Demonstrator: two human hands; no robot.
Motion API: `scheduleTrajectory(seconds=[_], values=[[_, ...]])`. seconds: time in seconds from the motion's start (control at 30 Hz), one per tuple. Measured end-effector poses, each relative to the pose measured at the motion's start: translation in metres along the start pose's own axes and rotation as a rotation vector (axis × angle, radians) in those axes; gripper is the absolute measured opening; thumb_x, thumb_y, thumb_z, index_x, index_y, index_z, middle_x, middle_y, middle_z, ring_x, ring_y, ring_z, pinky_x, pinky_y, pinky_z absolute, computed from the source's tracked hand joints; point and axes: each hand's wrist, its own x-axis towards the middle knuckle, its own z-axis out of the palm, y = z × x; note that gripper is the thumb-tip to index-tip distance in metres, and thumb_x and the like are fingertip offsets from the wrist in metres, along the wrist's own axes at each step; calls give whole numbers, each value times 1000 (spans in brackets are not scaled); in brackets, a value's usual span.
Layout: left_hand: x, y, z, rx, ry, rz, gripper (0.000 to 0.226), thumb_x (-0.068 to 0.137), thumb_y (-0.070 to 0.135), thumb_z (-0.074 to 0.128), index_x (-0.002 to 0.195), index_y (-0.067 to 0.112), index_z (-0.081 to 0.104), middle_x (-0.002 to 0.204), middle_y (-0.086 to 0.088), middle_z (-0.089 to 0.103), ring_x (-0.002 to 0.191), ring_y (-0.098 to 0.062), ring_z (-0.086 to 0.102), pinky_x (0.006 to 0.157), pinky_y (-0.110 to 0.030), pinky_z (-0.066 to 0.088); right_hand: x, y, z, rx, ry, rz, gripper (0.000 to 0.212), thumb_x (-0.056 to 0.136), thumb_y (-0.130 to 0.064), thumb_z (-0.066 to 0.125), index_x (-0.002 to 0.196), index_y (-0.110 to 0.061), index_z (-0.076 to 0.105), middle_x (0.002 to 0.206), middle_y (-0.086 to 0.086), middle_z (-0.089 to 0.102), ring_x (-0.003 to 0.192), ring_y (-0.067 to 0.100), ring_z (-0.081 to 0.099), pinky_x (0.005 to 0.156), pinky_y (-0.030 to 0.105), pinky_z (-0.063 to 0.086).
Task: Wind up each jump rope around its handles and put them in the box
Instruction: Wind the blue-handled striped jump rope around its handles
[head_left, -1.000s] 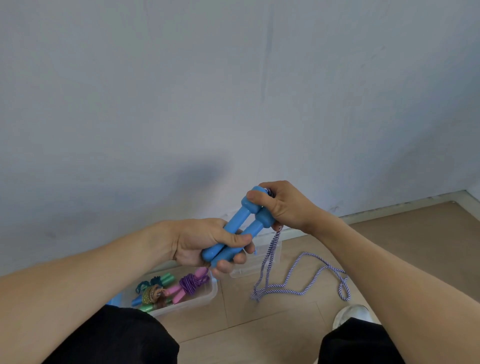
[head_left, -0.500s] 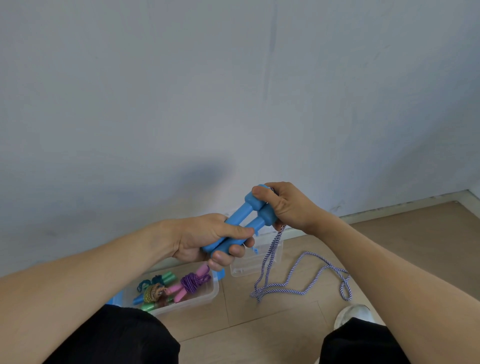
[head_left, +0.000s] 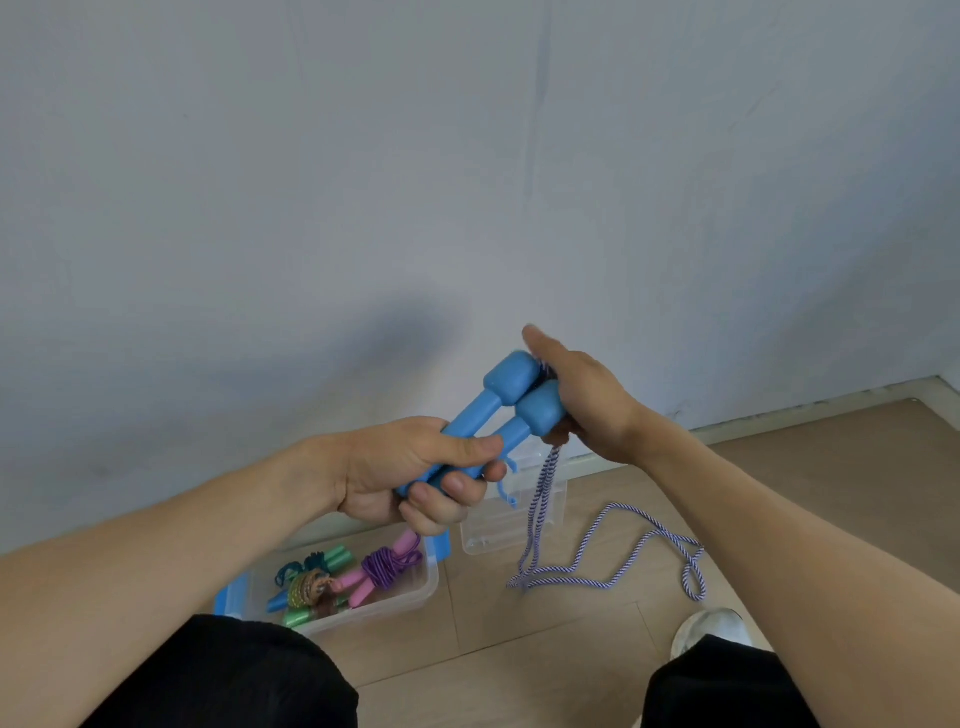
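Two blue jump rope handles (head_left: 511, 400) lie side by side, tilted up to the right, with my left hand (head_left: 415, 473) gripping their lower ends. My right hand (head_left: 582, 402) is at their thick top ends and holds the purple-and-white striped rope (head_left: 543, 499) there. The rope hangs down from that hand and loops loosely over the floor (head_left: 613, 574). Below my left hand stands a clear plastic box (head_left: 415, 592) with several wound ropes in it, among them a pink-handled one with purple cord (head_left: 382, 569) and green-handled ones (head_left: 301, 613).
A clear lid (head_left: 498, 525) with blue clips lies on the wooden floor by the wall, right of the box. A white shoe (head_left: 706, 631) shows at lower right. My black-clad knees fill the bottom edge. The grey wall is close ahead.
My right hand has turned over the handle tops, its thumb now pointing up past them, and the handles have risen slightly. The rope on the floor has barely shifted.
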Motion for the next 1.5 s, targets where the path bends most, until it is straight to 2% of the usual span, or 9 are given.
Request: scheduleTrajectory(seconds=[0.23, 0.37, 0.57, 0.77, 0.93, 1.13, 1.23, 1.37, 1.5], values=[[-11, 19, -1, -221, -73, 312, 25, 86, 37, 73, 85, 15, 61, 59, 8, 39, 40, -4, 26, 37, -17, 24, -1, -19, 16, 278, 62, -209, 45, 106, -43, 28, 71, -17, 40, 57, -1, 27, 47, 11, 20, 46, 26, 18], [-10, 22, 3, -174, 164, 388, 25, 92, 38, 60, 86, 14, 55, 59, 6, 34, 37, -2, 30, 36, -17, 21, 0, 2, 48, -168, 180, -308, 29, 106, -24, 36, 80, -17, 47, 60, -8, 45, 52, 7, 38, 54, 25, 35], [-2, 8, 3, 537, 700, 166, 31, 99, 31, 56, 74, 13, 57, 56, 1, 39, 42, -11, 24, 40, -22, 21, -1, 6, 54, -974, -128, 32, 25, 96, -6, 39, 112, 1, 57, 110, 11, 62, 91, 27, 59, 75, 32, 49], [18, -1, -2, 1223, 906, -52, 40, 100, 37, 51, 68, 14, 44, 58, -1, 42, 48, -16, 36, 50, -30, 30, -10, 6, 51, -608, -175, 276, 28, 97, -10, 44, 115, 3, 61, 79, 7, 59, 51, 15, 49, 48, 27, 45], [15, -6, 0, 1476, 879, -342, 21, 100, 32, 51, 89, 15, 48, 73, 2, 49, 62, -13, 48, 57, -26, 36, -15, 1, 37, -160, -142, 386, 27, 100, -17, 42, 83, -7, 60, 53, -2, 46, 38, 9, 35, 46, 24, 40], [24, -19, 5, 1743, 797, -356, 13, 96, 26, 54, 97, 13, 57, 72, 1, 49, 70, -20, 54, 60, -31, 43, -18, 1, 29, -210, -279, 419, 33, 99, -23, 45, 72, -10, 58, 45, -5, 38, 39, 11, 27, 46, 25, 33], [28, -17, 6, 1496, 766, -386, 23, 98, 33, 53, 84, 14, 53, 71, 0, 51, 60, -16, 50, 55, -28, 40, -21, 2, 23, -542, -357, 386, 34, 98, -24, 48, 74, -6, 65, 56, 2, 54, 38, 14, 43, 55, 30, 47], [17, 1, -6, 576, 735, -114, 26, 99, 34, 55, 90, 9, 56, 62, 1, 42, 41, -10, 28, 39, -20, 24, -23, 6, 8, -812, -400, 555, 36, 97, -41, 54, 103, -7, 56, 92, 9, 69, 73, 24, 68, 79, 35, 54], [-6, 10, -3, 146, 265, -39, 25, 98, 34, 56, 89, 11, 54, 61, 2, 35, 38, -5, 24, 36, -18, 16, -18, 14, -9, -835, -16, 217, 106, 75, -40, 82, 153, -21, 14, 148, 11, 35, 124, 26, 53, 98, 38, 47]])
